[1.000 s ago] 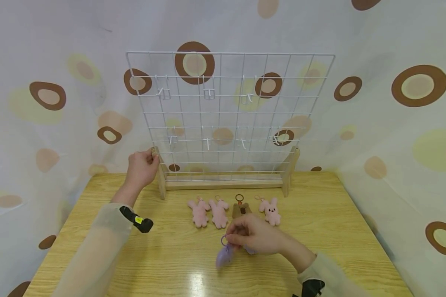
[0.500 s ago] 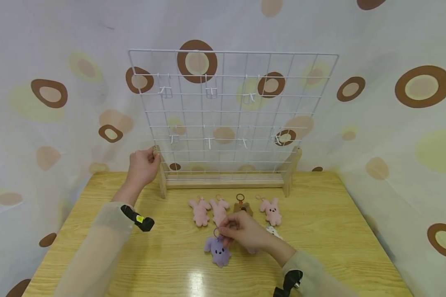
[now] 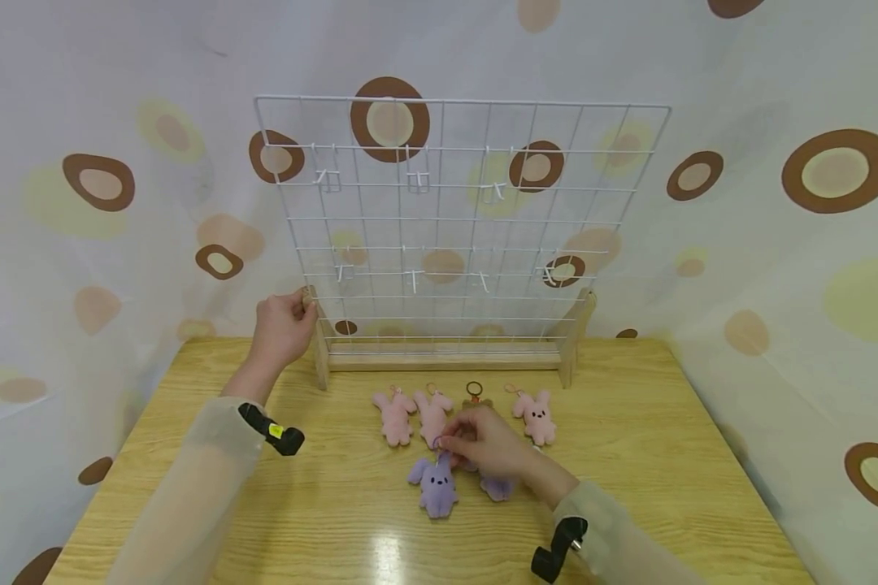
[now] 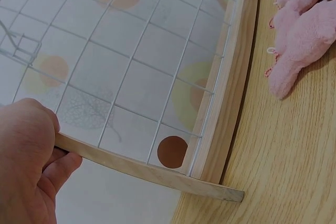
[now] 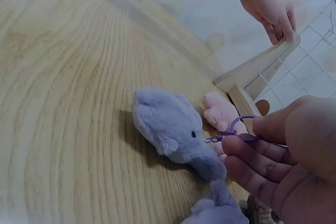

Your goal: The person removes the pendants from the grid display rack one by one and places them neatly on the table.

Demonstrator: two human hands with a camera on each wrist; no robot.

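Note:
With thumb and fingertips my right hand (image 3: 493, 447) pinches the purple ring (image 5: 242, 124) of a purple plush bunny keychain (image 3: 437, 487). The bunny faces up at the table's middle, low over or on the wood; I cannot tell which. A second purple plush (image 3: 497, 486) lies partly under that hand. My left hand (image 3: 281, 329) grips the top of the left wooden leg (image 4: 131, 163) of a stand holding a white wire grid (image 3: 454, 219). The left wrist view shows thumb and fingers on either side of the leg.
White hooks (image 3: 413, 280) sit on the grid in two rows. Before the stand lie pink plush keychains (image 3: 395, 418), another pink bunny (image 3: 538, 418) and a brown plush (image 3: 477, 403), mostly hidden by the right hand. A patterned curtain (image 3: 761, 268) hangs behind the wooden table (image 3: 629, 463).
The purple bunny has turned from edge-on to face up, and the right hand shifted left, then slightly back. More of the second purple plush shows. The left hand has kept its grip.

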